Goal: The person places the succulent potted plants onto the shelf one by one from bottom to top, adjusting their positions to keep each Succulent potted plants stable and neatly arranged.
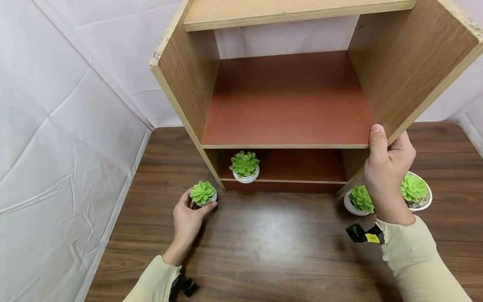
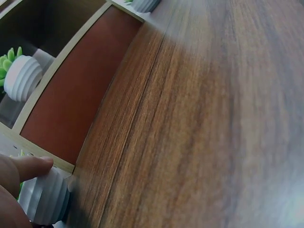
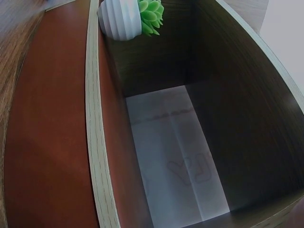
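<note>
Thumb and fingers of my left hand (image 1: pixel 188 221) grip a small potted succulent (image 1: pixel 202 193) beside the front left corner of the wooden shelf unit (image 1: pixel 185 92). In the left wrist view its ribbed white pot (image 2: pixel 45 198) shows beneath my thumb. My right hand (image 1: pixel 388 174) holds the front edge of the unit's right side panel (image 1: pixel 422 63). Its thumb lies inside by the reddish-brown middle shelf board (image 1: pixel 290 100), while the fingers wrap round the outside. Another potted succulent (image 1: pixel 245 166) stands on the lowest shelf, toward the left.
Right of the unit, two more potted succulents stand on the dark wood table (image 1: pixel 271 251): a round pot (image 1: pixel 360 201) and a wider pot (image 1: pixel 419 191), partly behind my right wrist. A white sheet wall (image 1: pixel 68 138) borders the left side.
</note>
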A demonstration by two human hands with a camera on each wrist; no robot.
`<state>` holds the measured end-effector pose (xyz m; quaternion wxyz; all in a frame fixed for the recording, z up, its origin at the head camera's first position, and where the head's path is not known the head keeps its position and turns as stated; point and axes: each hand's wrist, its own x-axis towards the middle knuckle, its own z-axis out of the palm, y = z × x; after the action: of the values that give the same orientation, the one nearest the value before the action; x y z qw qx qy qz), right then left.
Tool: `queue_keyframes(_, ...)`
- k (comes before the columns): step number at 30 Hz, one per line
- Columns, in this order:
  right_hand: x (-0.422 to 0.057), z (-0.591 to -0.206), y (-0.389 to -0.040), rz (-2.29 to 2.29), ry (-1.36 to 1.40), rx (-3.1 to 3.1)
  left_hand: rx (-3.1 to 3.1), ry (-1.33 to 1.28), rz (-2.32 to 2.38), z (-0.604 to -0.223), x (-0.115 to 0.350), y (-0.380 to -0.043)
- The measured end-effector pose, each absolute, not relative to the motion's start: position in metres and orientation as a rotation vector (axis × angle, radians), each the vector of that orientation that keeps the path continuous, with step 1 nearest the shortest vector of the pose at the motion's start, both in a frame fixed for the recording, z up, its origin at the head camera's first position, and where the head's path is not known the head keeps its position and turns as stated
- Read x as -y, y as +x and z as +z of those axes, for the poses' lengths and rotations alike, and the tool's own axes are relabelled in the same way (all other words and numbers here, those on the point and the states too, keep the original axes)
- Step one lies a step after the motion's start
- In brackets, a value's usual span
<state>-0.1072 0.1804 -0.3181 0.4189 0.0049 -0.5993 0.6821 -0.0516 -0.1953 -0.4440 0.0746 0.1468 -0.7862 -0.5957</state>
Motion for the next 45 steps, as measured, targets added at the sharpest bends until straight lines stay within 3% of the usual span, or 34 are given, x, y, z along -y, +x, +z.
queue_keyframes(12,-0.181,-0.322,-0.108,1.673,0.014,1.539,2.388,0.441,-1.784,-0.444,0.199,-0.049)
queue_keyframes(16,-0.181,-0.321,-0.110,1.692,0.046,1.521,2.379,0.446,-1.797,-0.425,0.193,-0.046)
queue_keyframes(22,-0.180,-0.319,-0.110,1.713,0.035,1.500,2.319,0.441,-1.816,-0.443,0.199,-0.050)
queue_keyframes(45,-0.182,-0.321,-0.109,1.653,0.027,1.545,2.219,0.385,-1.827,-0.440,0.195,-0.043)
